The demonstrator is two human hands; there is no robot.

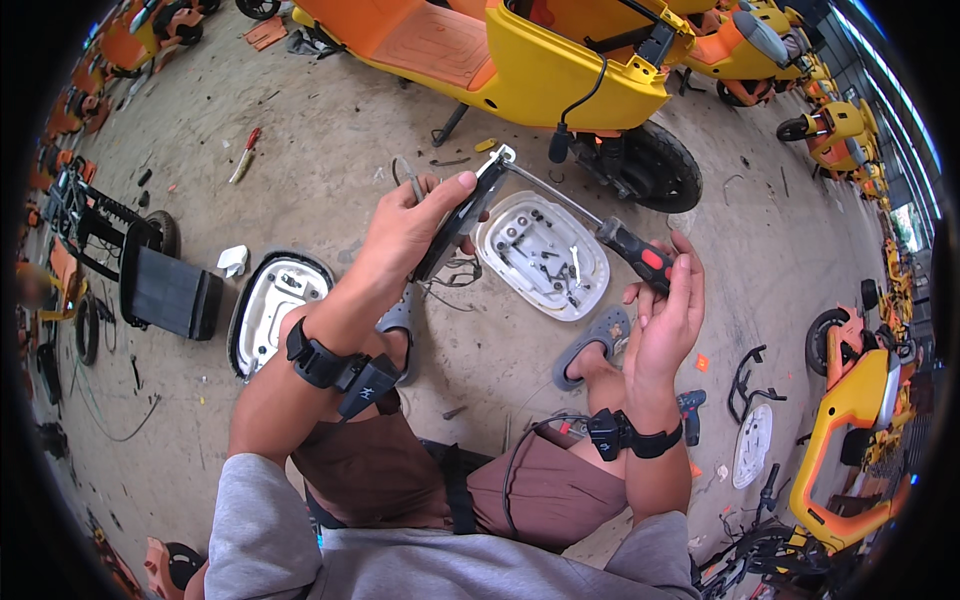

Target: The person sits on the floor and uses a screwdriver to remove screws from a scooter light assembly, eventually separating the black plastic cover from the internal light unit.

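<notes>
My left hand grips a long black part with a white end piece, held tilted above the floor. A thin looped piece sticks out by its fingers; its kind is unclear. My right hand has its fingers round the black and red handle of a screwdriver. The screwdriver's shaft runs up and left to the black part, by its white end. Where the tip meets the part is too small to make out. Below the shaft, a white tray-like cover holds screws and other small parts.
A yellow and orange scooter stands ahead, its wheel near the cover. Left on the floor lie a black-rimmed white shell and a red-handled tool. A power drill and a black bracket lie right.
</notes>
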